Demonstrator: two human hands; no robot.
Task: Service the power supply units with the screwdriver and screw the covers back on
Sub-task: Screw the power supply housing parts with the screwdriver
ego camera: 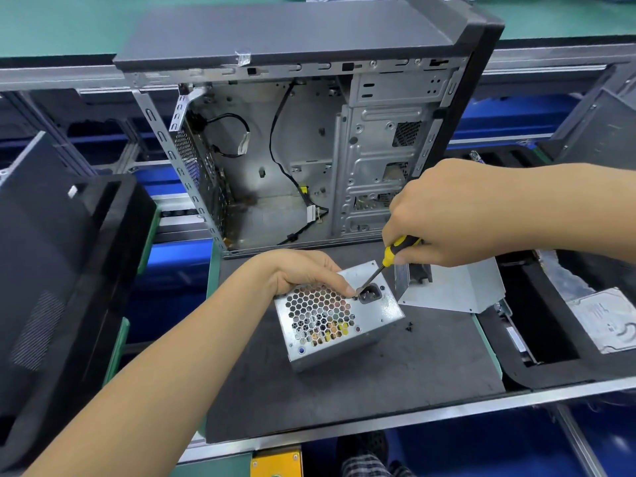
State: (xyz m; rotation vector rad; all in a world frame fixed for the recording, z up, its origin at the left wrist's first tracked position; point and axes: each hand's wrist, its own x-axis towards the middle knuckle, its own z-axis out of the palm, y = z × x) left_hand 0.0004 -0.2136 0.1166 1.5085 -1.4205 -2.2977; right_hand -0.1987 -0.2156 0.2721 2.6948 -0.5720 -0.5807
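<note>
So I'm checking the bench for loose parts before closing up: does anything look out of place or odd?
Yes. A few small black screws lie loose on the grey mat, just right of the power supply unit, where they could roll or get lost. Dark specks dot the mat nearby too.

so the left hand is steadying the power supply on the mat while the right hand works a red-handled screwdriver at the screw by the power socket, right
Not quite: the screwdriver has a yellow and black handle, not red, as the head view shows. The rest holds: the left hand steadies the power supply on the mat, and the right hand works the tip at the screw by the power socket.
</note>
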